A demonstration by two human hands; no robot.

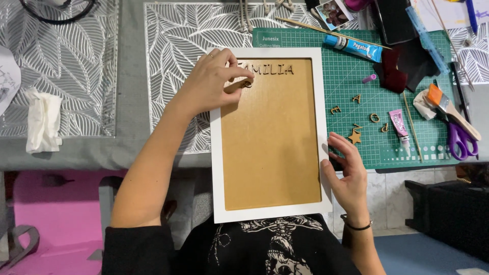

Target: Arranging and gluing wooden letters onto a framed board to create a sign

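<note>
A crumpled white tissue (43, 121) lies far left. The left hand (214, 81) pinches what seems a small wooden letter (246, 84) onto the white frame (270, 133) (brown backing). The right hand (349, 173), fingers loosely apart, steadies the frame's right edge beside the green cutting mat (387, 102).
</note>
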